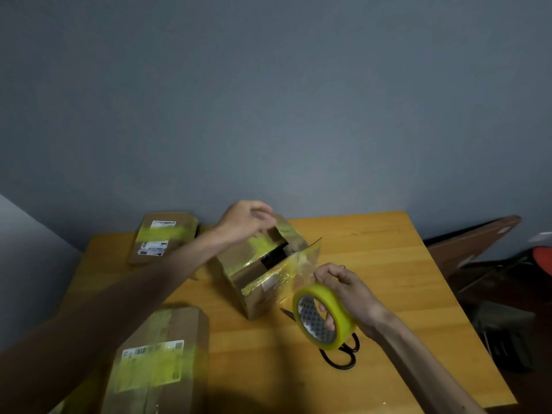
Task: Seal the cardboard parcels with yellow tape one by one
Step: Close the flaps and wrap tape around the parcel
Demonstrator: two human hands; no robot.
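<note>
Leftmost, a pale wall (18, 222) is seen meeting a grey-blue wall (268, 100) that fills the upper half of the view. Below it, a yellow-toned wooden table (388, 264) is spread with three cardboard parcels. At the far left corner a flat parcel (164, 237) is laid, banded with yellow tape across its printed labels. Nearer the camera, a long parcel (161, 363) is set at the table's left front edge, its label also covered with yellow tape.

At the centre, the middle parcel (254, 282) is stood on the table with one top flap raised and a dark opening shown. Its top edge is gripped by the left hand (245, 222), fingers curled over the cardboard. A strip of tape (304, 264) is stretched upright from the parcel's right side.

Just right of it, the tape roll (324, 316) is held above the table by the right hand (343, 288), fingers hooked through the core and thumb laid over the rim. Black-handled scissors (340, 357) are left on the table under the roll, partly hidden.

Beyond the table's right edge, a brown board (472, 246) is propped against the wall, and a red object (543, 258) is glimpsed among dark, unclear clutter on the floor.
</note>
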